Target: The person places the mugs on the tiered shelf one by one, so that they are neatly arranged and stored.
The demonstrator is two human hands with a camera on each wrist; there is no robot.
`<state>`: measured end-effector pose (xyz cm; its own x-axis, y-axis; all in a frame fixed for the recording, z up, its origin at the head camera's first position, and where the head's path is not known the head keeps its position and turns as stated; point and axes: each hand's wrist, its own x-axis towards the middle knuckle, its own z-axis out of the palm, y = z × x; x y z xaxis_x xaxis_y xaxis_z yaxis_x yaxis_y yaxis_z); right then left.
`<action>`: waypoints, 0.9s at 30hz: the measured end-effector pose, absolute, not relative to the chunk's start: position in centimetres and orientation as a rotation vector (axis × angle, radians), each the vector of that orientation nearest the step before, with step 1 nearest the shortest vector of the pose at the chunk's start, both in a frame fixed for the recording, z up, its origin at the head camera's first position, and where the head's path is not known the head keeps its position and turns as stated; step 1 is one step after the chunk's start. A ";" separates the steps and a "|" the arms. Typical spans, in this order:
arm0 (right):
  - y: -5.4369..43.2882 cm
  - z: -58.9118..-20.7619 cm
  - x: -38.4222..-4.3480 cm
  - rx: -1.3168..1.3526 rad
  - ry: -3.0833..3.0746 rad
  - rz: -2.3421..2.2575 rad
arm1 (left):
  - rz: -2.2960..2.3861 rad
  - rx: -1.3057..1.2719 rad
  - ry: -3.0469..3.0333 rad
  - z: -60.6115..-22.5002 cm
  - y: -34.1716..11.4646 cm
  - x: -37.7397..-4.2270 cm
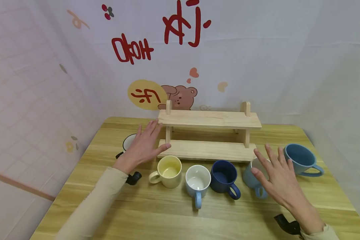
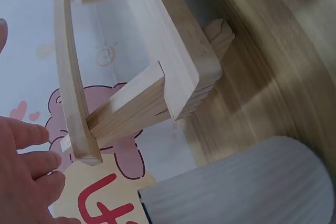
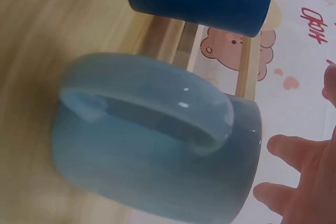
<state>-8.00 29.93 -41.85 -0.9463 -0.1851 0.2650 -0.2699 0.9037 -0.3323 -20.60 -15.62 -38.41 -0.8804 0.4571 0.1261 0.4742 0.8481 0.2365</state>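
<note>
My left hand [image 1: 145,145], fingers spread, hovers at the left end of a two-tier wooden shelf [image 1: 210,119]. Partly hidden under it is a white mug [image 1: 128,142] with a dark rim. Over on the right, my right hand [image 1: 280,180] is spread above a light blue mug [image 1: 250,176], covering part of it. That mug's handle [image 3: 152,90] faces the right wrist camera, with the fingertips just past its rim. Between the hands stand a yellow mug [image 1: 170,181], a pale blue mug [image 1: 192,190] with a white inside and a navy mug [image 1: 219,186].
A wide blue mug [image 1: 301,158] stands at the right, beyond the right hand. The shelf stands towards the back of the wooden table [image 1: 156,213]. Behind it hangs a white printed cloth [image 1: 243,50]. Black straps [image 1: 134,178] hang at both wrists.
</note>
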 end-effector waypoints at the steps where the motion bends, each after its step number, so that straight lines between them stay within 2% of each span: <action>1: 30.0 -41.9 -7.8 0.343 -2.840 0.556 | -0.402 -0.755 -2.960 -38.4 -15.5 -20.8; 18: 32.4 -43.0 -4.8 0.303 -2.801 0.697 | -0.395 -0.753 -3.003 -38.7 -15.2 -22.3; 27: 33.9 -43.8 -2.6 0.108 -2.765 0.882 | -0.405 -0.752 -3.005 -39.0 -15.1 -22.4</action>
<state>-2.62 33.94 -43.82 -0.9692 0.0015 0.2463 -0.1415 0.8153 -0.5616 -22.39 -15.14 -38.97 -0.8841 0.4605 0.0798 0.4652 0.8506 0.2452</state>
